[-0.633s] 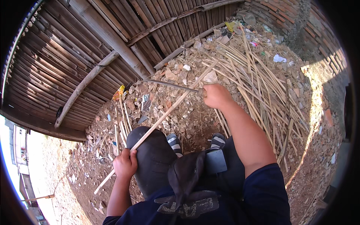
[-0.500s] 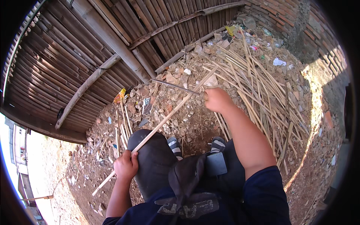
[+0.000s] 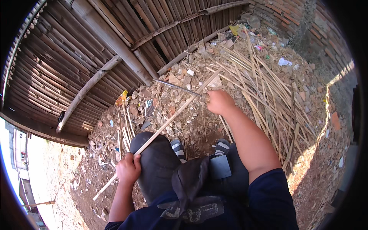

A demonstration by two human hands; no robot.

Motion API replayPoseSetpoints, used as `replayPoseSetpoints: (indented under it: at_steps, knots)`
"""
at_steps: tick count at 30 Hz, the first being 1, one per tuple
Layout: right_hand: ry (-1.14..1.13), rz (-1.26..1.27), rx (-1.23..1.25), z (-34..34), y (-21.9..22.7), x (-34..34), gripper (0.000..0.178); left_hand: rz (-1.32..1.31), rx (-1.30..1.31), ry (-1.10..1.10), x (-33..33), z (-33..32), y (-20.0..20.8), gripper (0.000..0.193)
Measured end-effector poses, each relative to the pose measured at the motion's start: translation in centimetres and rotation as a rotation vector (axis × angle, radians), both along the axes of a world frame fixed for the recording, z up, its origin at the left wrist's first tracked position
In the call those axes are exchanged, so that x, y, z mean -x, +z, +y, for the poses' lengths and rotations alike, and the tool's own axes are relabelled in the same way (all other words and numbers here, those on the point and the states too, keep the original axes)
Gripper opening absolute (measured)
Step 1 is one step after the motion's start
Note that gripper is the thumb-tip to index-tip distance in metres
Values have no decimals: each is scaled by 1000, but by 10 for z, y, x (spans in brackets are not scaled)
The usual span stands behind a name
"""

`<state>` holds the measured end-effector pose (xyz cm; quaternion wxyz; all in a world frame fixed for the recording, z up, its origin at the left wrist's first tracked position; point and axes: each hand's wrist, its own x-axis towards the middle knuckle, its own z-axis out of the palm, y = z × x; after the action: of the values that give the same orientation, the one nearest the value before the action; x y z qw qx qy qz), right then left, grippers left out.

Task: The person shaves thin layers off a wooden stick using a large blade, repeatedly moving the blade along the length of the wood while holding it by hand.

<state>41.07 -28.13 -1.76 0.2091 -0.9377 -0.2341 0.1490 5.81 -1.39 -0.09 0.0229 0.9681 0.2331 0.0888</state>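
Observation:
A long, pale bamboo strip (image 3: 165, 125) runs slantwise over my left knee, its far end up by a heap of similar strips. My left hand (image 3: 128, 168) is closed around its lower part, with a short end sticking out below the fist. In my closed right hand (image 3: 220, 102) is the handle of a knife, mostly hidden by the fingers. The knife's long narrow blade (image 3: 177, 87) points left and lies across the upper part of the strip, seemingly against it.
Many loose bamboo strips (image 3: 264, 92) are heaped at the right; a few more strips (image 3: 125, 128) lie left of my knee. Stones and litter cover the ground. A bamboo wall (image 3: 88, 57) rises at the left and back, a brick wall (image 3: 295, 23) at the back right.
My right hand and the knife have shifted very slightly left, and the blade catches more light. My left hand stays in place on the strip.

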Motion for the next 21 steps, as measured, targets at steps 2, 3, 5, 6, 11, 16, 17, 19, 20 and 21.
replayPoseSetpoints:
  at_steps: [2,3,5,6,11,16,17,19,20,21]
  knots:
    - [47,-60,66,6,7,9,33,-6,5,5,1,0,4,32]
    - [48,-54,69,8,11,15,33,-3,11,11,3,-1,4,31]
    - [130,-78,51,12,19,25,30,-4,25,10,3,1,0,33]
    - [130,-80,49,14,22,30,30,-18,32,8,1,3,0,34]
    - [318,-119,27,22,44,43,26,-57,35,37,8,4,-5,34]
    - [3,43,-32,-8,3,-7,49,-89,38,-26,1,4,-4,34]
    - [-1,35,-33,-10,4,-7,49,-67,19,-29,-1,4,-2,34]
    - [31,2,73,-2,16,3,43,-36,2,-27,2,4,-2,34]
    - [51,-13,56,1,23,9,38,-55,-10,-28,3,4,-3,34]
    - [49,-5,58,3,28,16,38,-67,-21,-31,6,4,-3,34]
